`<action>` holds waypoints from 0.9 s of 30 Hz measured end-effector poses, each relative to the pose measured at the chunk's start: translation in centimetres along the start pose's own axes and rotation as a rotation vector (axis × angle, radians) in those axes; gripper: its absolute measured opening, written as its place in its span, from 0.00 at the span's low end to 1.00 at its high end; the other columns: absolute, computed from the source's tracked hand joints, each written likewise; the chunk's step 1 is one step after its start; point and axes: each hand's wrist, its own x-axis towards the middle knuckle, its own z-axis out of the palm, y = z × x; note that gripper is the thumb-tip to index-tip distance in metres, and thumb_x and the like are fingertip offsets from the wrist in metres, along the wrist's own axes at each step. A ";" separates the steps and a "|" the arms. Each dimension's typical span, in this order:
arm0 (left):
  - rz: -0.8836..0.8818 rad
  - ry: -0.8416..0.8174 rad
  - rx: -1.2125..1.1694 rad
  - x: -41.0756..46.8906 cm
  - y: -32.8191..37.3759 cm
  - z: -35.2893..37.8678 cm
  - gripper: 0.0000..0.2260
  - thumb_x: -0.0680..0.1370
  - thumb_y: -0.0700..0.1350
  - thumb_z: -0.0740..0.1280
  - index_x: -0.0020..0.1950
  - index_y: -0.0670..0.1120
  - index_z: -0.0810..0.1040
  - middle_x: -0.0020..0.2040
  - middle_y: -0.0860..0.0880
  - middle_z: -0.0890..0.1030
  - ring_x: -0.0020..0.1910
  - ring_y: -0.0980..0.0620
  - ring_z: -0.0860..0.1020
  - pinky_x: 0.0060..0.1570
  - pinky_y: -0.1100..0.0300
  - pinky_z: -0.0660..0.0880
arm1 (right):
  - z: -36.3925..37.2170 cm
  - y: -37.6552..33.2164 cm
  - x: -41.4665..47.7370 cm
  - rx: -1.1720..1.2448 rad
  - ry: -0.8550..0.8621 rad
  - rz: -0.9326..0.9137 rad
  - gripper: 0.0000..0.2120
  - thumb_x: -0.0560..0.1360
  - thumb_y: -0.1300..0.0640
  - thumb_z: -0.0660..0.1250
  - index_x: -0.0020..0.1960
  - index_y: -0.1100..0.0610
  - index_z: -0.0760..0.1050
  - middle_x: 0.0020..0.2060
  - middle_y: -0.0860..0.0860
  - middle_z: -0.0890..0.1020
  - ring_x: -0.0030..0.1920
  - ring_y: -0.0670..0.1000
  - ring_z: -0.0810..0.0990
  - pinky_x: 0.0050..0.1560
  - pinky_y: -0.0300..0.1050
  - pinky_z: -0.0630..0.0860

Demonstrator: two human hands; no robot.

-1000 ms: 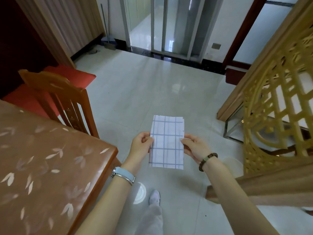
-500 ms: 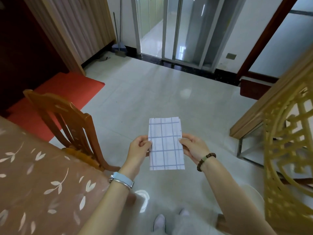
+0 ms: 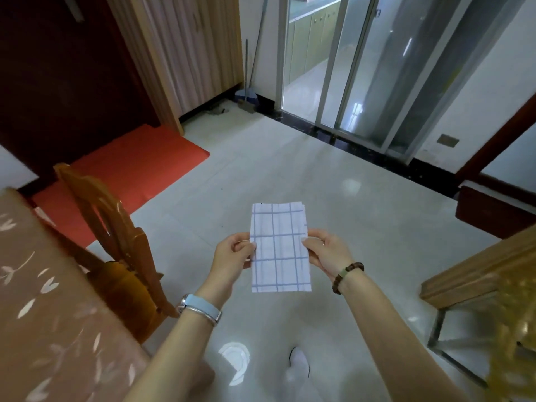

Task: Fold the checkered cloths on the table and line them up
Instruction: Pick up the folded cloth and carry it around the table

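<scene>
At near left we see the brown leaf-patterned table (image 3: pixel 58 314), with a carved wooden chair (image 3: pixel 116 256) just beside it. Over the pale tiled floor (image 3: pixel 290 158), mid-scene, our left hand (image 3: pixel 232 253) and right hand (image 3: pixel 327 252) pinch opposite edges of a folded white cloth with blue check lines (image 3: pixel 280 248), held upright.
</scene>
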 end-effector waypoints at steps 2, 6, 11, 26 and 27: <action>0.008 0.040 0.000 1.6 0.8 1.1 0.11 0.79 0.32 0.63 0.47 0.46 0.79 0.41 0.44 0.79 0.39 0.51 0.78 0.37 0.63 0.79 | -0.6 -1.4 2.2 -0.026 -0.024 0.000 0.10 0.77 0.67 0.61 0.50 0.57 0.79 0.47 0.58 0.85 0.47 0.54 0.84 0.44 0.41 0.82; 0.003 0.115 -0.020 4.4 1.8 2.7 0.09 0.79 0.33 0.64 0.49 0.46 0.79 0.42 0.44 0.78 0.41 0.50 0.78 0.38 0.62 0.79 | -1.6 -3.5 6.5 -0.056 -0.094 0.018 0.09 0.77 0.67 0.61 0.52 0.59 0.79 0.49 0.59 0.84 0.48 0.56 0.84 0.47 0.44 0.82; 0.004 0.172 -0.010 7.0 2.9 3.2 0.10 0.79 0.33 0.63 0.49 0.47 0.79 0.41 0.46 0.80 0.41 0.51 0.79 0.41 0.60 0.78 | -1.2 -5.1 10.3 -0.073 -0.155 0.029 0.10 0.77 0.68 0.61 0.54 0.62 0.79 0.48 0.60 0.84 0.46 0.55 0.83 0.48 0.45 0.82; 0.055 0.322 -0.062 20.6 7.5 -1.8 0.10 0.79 0.34 0.64 0.50 0.48 0.79 0.45 0.45 0.82 0.45 0.48 0.80 0.46 0.54 0.79 | 6.8 -11.7 23.9 -0.115 -0.298 0.038 0.10 0.78 0.69 0.61 0.54 0.61 0.77 0.42 0.57 0.83 0.39 0.50 0.83 0.42 0.40 0.82; 0.056 0.325 -0.072 21.8 8.0 -2.3 0.10 0.79 0.33 0.64 0.50 0.48 0.79 0.44 0.44 0.82 0.45 0.48 0.80 0.46 0.54 0.79 | 7.6 -12.3 25.1 -0.123 -0.304 0.031 0.10 0.78 0.69 0.60 0.55 0.62 0.77 0.42 0.57 0.83 0.38 0.50 0.83 0.42 0.40 0.81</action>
